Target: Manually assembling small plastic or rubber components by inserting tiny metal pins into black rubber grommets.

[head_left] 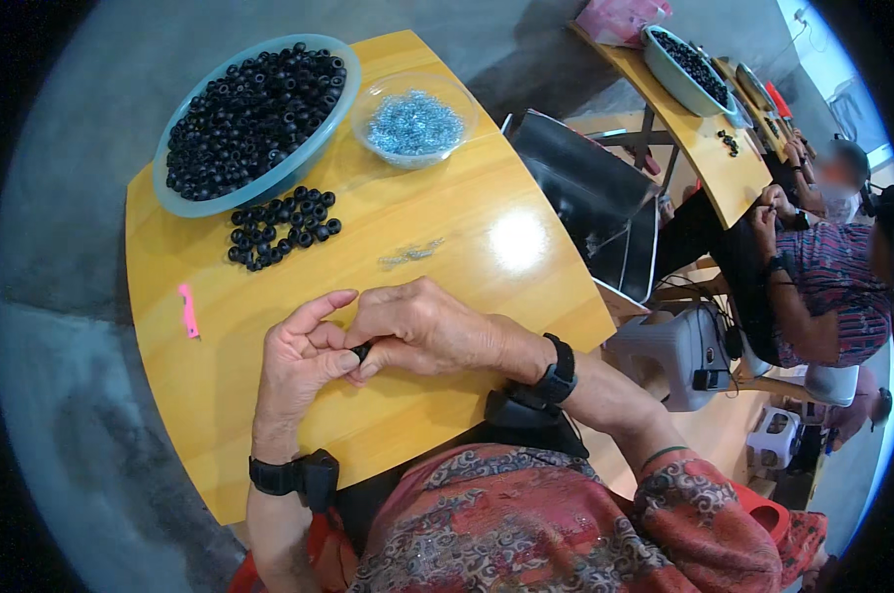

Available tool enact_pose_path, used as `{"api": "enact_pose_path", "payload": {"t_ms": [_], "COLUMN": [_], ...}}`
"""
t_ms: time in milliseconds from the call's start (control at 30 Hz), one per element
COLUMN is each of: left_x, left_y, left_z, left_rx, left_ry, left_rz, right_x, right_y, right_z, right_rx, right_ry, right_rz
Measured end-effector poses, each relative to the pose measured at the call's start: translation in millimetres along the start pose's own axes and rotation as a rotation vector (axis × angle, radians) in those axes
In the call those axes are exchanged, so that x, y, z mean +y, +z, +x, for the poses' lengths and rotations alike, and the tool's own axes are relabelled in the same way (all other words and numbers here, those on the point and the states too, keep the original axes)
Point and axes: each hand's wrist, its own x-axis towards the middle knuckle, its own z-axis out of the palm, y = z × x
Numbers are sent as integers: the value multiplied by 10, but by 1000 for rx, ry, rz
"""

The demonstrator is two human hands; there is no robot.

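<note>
My left hand pinches a small black ring-shaped part between thumb and finger, most of it hidden by the fingertips. The right hand closes on the same part from the other side, thumb and fingers pressed together. Both hands are just above the near half of the yellow wooden table. Beyond them lies a loose pile of black ring-shaped parts. A few small metal springs lie to the right of that pile.
A large pale-blue basin of black parts and a clear bowl of springs stand at the far side. A pink-handled cutter lies left. On the right, another person sits by a second table; a black open box stands between.
</note>
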Motion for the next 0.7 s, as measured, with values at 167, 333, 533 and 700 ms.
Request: {"api": "enact_pose_path", "payload": {"t_ms": [167, 333, 533, 700], "left_x": [27, 69, 30, 56], "left_y": [54, 75, -148, -300], "left_z": [8, 0, 89, 206], "left_rx": [-11, -74, 571, 713], "left_ry": [-47, -97, 309, 375], "left_rz": [-67, -31, 267, 445], "right_x": [-78, -255, -392, 169], "right_y": [-14, -195, -967, -1886], "right_z": [-41, -207, -716, -1596], "right_rx": [63, 40, 589, 775], "right_ry": [9, 111, 438, 669], "right_rz": [11, -63, -197, -369]}}
